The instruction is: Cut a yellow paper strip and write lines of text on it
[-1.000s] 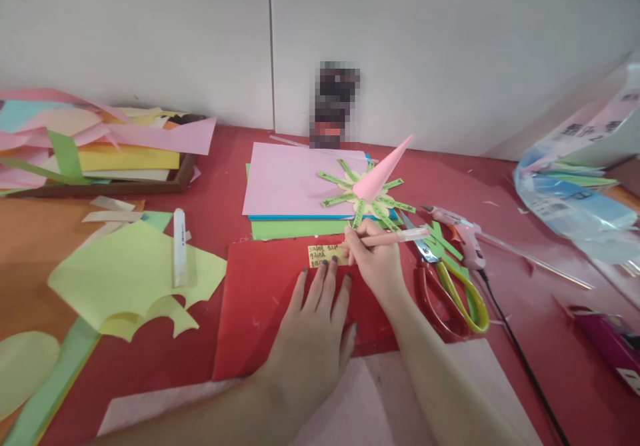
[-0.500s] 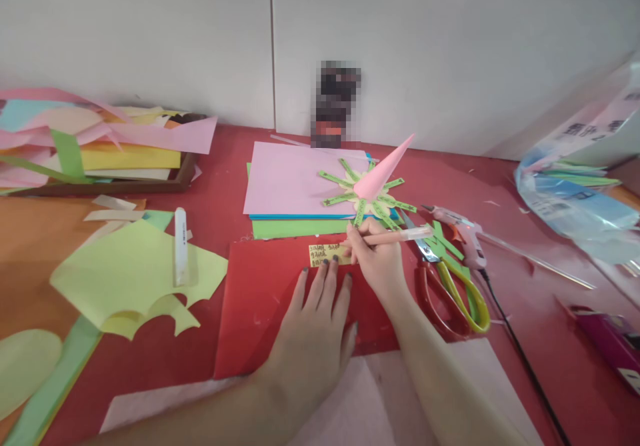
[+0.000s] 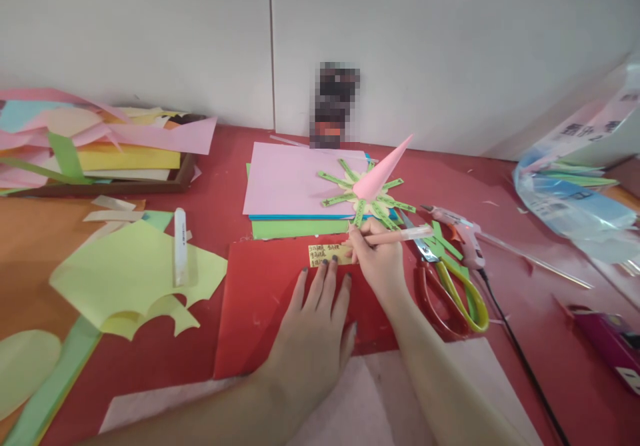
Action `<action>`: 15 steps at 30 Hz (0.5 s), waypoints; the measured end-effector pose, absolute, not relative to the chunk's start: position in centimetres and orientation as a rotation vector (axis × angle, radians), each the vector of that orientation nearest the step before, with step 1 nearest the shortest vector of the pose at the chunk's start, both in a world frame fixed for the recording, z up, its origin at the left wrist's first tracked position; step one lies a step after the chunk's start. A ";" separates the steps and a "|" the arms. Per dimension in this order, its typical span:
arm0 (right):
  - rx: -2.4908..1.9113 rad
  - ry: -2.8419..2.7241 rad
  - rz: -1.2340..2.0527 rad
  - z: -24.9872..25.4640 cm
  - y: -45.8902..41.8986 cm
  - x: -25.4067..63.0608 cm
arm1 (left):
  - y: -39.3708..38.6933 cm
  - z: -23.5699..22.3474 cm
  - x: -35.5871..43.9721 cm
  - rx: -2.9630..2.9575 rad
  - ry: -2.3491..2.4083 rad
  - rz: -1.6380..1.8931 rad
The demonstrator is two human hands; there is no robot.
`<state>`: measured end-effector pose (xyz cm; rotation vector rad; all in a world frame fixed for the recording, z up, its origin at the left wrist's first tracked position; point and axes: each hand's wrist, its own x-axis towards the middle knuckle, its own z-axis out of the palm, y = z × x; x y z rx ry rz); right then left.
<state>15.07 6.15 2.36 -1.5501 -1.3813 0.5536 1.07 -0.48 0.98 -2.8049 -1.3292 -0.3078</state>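
Observation:
My left hand (image 3: 317, 326) lies flat with fingers spread on a red sheet (image 3: 255, 306), its fingertips at the lower edge of a small yellow paper slip (image 3: 320, 253) with handwriting on it. My right hand (image 3: 377, 259) is closed round a pen (image 3: 395, 235) at the slip's right end; the pen's tip is hidden by the fingers. Just beyond, a pink paper cone (image 3: 383, 169) stands tilted on a pale flower base with green lettered strips (image 3: 337, 199) fanning out. It rests partly on a stack of coloured paper (image 3: 295, 179).
Scissors (image 3: 445, 293) with red and yellow handles and a pink glue gun (image 3: 460, 233) lie at right, its cord trailing forward. A purple stapler-like object (image 3: 610, 346) is farther right. Left are cut yellow paper (image 3: 120, 279), a white marker (image 3: 180, 246) and a scrap-filled tray (image 3: 187, 176).
Both hands keep almost the same places, and the pen stays in the right hand at the slip. Nothing else has visibly moved.

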 end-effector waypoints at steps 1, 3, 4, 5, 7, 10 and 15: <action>-1.556 -1.380 0.547 2.4 6.2 15.1 | -0.5 1.0 1.1 -2.804 -1.329 -0.312; -1.551 -1.375 0.550 2.4 6.1 15.0 | -0.5 1.1 1.1 -2.809 -1.329 -0.314; -1.546 -1.378 0.563 2.4 6.1 15.0 | -0.5 1.1 1.1 -2.815 -1.329 -0.310; -1.544 -1.383 0.578 2.5 6.1 15.0 | -0.5 1.1 1.1 -2.821 -1.331 -0.304; -1.559 -1.386 0.597 2.5 6.1 14.9 | -0.5 1.1 1.0 -2.829 -1.336 -0.294; -1.585 -1.367 0.568 2.6 6.0 14.8 | -0.5 1.1 1.0 -2.824 -1.336 -0.297; -1.597 -1.379 0.544 2.6 6.0 14.9 | -0.5 1.0 1.0 -2.818 -1.337 -0.299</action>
